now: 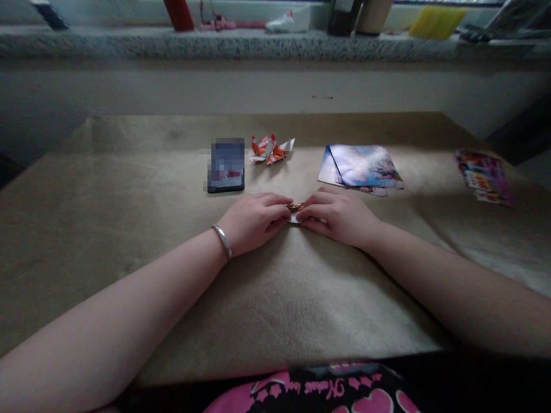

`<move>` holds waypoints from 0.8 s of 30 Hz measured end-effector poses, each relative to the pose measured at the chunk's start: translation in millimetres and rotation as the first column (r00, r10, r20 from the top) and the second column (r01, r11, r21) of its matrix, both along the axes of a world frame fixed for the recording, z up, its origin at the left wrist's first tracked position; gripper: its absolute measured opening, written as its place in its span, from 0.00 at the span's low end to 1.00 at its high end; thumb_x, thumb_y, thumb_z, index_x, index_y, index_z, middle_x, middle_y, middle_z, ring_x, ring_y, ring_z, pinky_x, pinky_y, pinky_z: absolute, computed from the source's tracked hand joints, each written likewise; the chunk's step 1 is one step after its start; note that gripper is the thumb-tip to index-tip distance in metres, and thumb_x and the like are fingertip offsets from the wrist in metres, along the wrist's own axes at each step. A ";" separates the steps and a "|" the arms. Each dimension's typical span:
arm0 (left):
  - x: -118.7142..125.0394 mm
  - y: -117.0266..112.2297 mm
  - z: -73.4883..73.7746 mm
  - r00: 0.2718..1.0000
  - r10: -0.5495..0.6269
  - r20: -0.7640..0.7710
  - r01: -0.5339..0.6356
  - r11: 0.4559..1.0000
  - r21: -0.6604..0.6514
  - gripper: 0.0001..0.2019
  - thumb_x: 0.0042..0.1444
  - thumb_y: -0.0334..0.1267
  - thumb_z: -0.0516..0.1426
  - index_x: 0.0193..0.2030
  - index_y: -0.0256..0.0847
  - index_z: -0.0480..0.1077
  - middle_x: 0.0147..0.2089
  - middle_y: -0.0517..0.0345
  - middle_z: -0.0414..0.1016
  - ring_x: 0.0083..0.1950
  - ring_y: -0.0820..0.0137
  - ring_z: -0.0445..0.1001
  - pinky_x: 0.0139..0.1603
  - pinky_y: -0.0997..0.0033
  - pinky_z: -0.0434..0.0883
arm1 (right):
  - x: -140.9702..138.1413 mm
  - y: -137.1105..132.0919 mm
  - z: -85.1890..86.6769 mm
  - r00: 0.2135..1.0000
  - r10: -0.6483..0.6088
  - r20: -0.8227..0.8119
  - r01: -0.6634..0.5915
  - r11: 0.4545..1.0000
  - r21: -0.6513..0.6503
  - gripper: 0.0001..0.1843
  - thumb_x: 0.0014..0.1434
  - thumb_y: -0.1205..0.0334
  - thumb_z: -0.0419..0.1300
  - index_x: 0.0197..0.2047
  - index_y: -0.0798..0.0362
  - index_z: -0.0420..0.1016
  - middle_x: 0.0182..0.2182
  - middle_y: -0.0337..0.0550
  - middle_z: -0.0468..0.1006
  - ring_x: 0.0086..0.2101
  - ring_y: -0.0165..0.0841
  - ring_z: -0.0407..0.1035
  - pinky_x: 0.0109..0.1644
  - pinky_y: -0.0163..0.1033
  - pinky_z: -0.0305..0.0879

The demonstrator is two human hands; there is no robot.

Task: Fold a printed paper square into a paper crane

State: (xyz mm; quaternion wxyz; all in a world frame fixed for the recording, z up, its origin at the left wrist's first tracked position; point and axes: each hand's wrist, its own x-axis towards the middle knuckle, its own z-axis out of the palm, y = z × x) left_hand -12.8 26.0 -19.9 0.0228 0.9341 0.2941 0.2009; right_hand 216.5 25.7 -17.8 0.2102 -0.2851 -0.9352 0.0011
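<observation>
Between my two hands, low over the table, is a small piece of folded paper (295, 217), white with some orange and red print. My left hand (258, 218), with a silver bangle at the wrist, pinches its left end. The fingers of my right hand (338, 215) close on its right end. Most of the paper is hidden behind my fingers. Just beyond my hands stands a spiky folded paper shape (271, 150) in red, orange and white.
A phone (228, 166) lies left of the folded shape. Right of it are a stack of bluish picture sheets (364, 166) and, farther right, a pile of reddish-purple cards (484, 178). Behind the tan-covered table (129, 172), a stone windowsill (258, 47) holds several items.
</observation>
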 end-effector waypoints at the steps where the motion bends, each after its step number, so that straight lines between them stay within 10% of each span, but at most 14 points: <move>1: -0.2 0.6 -0.3 1.000 0.001 -0.002 -0.001 0.999 0.032 0.08 0.61 0.34 0.53 0.38 0.39 0.74 0.51 0.53 0.75 0.49 0.66 0.73 0.50 0.65 0.71 | -1.0 -0.8 -0.1 1.000 -0.009 0.002 0.009 1.000 0.001 0.11 0.61 0.58 0.57 0.38 0.51 0.80 0.35 0.44 0.79 0.36 0.34 0.68 0.40 0.38 0.63; 24: -3.2 -2.0 5.8 0.994 -0.017 -0.112 0.027 0.996 0.087 0.12 0.61 0.35 0.51 0.47 0.42 0.74 0.43 0.56 0.78 0.42 0.68 0.73 0.45 0.67 0.71 | -9.4 -1.9 -1.9 0.984 -0.176 0.004 0.174 0.970 -0.168 0.10 0.61 0.60 0.55 0.36 0.54 0.77 0.33 0.46 0.76 0.35 0.34 0.67 0.38 0.37 0.58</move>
